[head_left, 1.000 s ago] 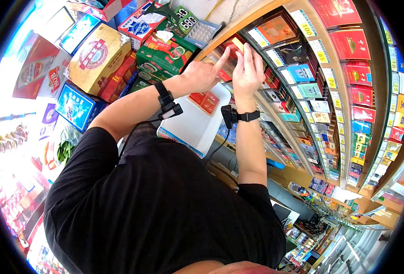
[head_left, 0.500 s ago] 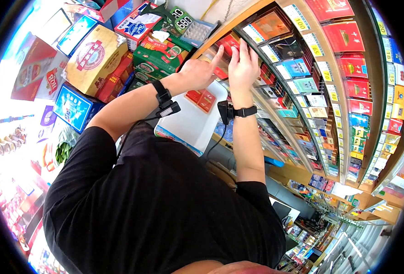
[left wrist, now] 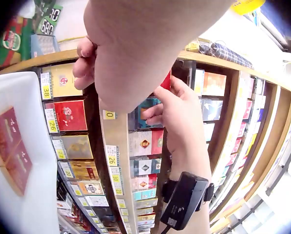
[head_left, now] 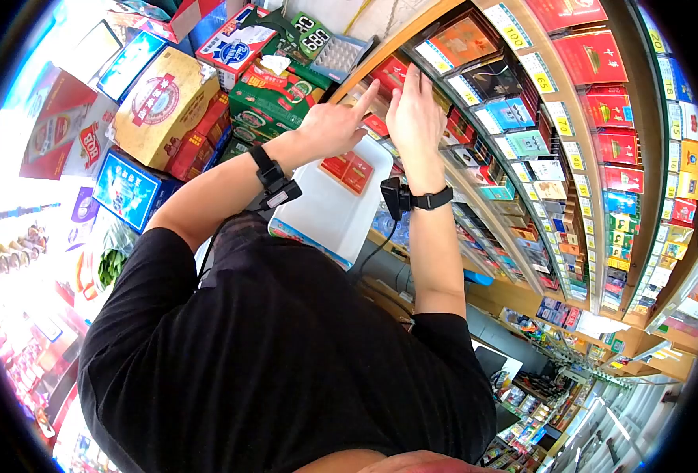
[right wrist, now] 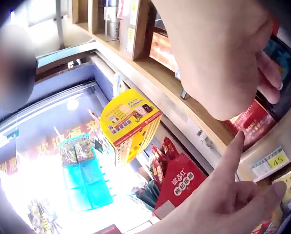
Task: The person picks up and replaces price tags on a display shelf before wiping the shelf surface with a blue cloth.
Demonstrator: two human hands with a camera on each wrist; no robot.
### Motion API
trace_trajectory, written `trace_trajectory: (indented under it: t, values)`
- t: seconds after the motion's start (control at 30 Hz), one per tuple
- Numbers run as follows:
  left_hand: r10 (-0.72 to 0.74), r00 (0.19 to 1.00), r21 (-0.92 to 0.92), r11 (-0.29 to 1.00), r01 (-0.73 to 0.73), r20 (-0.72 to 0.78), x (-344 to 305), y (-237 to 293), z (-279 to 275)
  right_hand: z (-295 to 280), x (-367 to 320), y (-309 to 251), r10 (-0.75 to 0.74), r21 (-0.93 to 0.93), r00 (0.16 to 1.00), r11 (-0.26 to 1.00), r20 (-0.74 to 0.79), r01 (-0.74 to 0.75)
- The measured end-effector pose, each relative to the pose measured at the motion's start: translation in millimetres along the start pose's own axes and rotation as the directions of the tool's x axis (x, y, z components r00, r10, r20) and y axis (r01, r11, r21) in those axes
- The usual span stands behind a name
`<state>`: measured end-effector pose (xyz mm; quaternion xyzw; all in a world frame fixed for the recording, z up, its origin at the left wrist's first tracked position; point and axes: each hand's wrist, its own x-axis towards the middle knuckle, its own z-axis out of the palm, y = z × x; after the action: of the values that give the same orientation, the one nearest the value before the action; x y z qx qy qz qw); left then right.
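My left hand point(head_left: 333, 128) is over the shelf's near edge, index finger extended and nothing held. In the right wrist view, that left hand point(right wrist: 228, 195) points toward a red cigarette pack point(right wrist: 255, 124) lying in a shelf slot. My right hand point(head_left: 416, 114) reaches down into the display shelf point(head_left: 436, 162) with its fingers close together. In the left wrist view, the right hand point(left wrist: 182, 114) pinches a red pack point(left wrist: 166, 80), mostly hidden, beside a teal pack point(left wrist: 149, 105). Red packs point(head_left: 347, 172) lie in a white tray point(head_left: 313, 229).
Price-tagged rows of packs point(head_left: 625, 110) line the right side. Green boxes point(head_left: 266, 98), a cream carton point(head_left: 156, 91) and a calculator-like display point(head_left: 313, 35) stand at the back left. A yellow box point(right wrist: 131, 122) is beyond the shelf edge.
My right hand has moved down toward the shelf, and the small yellow-sided pack once raised at its fingertips no longer shows. My left hand has shifted slightly left.
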<state>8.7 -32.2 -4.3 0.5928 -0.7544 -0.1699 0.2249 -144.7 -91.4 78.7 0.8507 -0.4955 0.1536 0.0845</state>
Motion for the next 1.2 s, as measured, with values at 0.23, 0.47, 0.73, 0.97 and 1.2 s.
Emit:
trace_trajectory:
  t: [0.23, 0.47, 0.73, 0.97, 1.2]
  values:
    - [-0.059, 0.998, -0.027, 0.998, 0.06, 0.039, -12.4, -8.3, -5.8, 20.5, -8.8, 2.9, -0.093, 0.154, 0.969, 0.979, -0.231, 0.13]
    - [-0.134, 0.991, -0.208, 0.969, 0.136, 0.022, -40.8, -22.8, -16.0, 34.6, -57.7, 23.9, -0.197, 0.46, 0.873, 0.787, -0.446, 0.413]
    - [-0.152, 0.988, -0.231, 0.96, 0.155, 0.032, -73.4, -56.1, -2.4, 84.5, -141.3, 69.0, -0.147, 0.377, 0.971, 0.924, 0.19, 0.066]
    - [-0.166, 0.977, -0.244, 0.95, 0.194, 0.13, -92.8, -60.0, 4.6, 106.8, -167.7, 59.7, -0.116, 0.248, 0.928, 0.968, 0.355, 0.026]
    - [-0.195, 0.955, -0.243, 0.938, 0.248, 0.221, -98.8, -49.3, -2.5, 120.7, -149.5, 42.7, 0.012, 0.049, 0.791, 0.997, 0.612, -0.054]
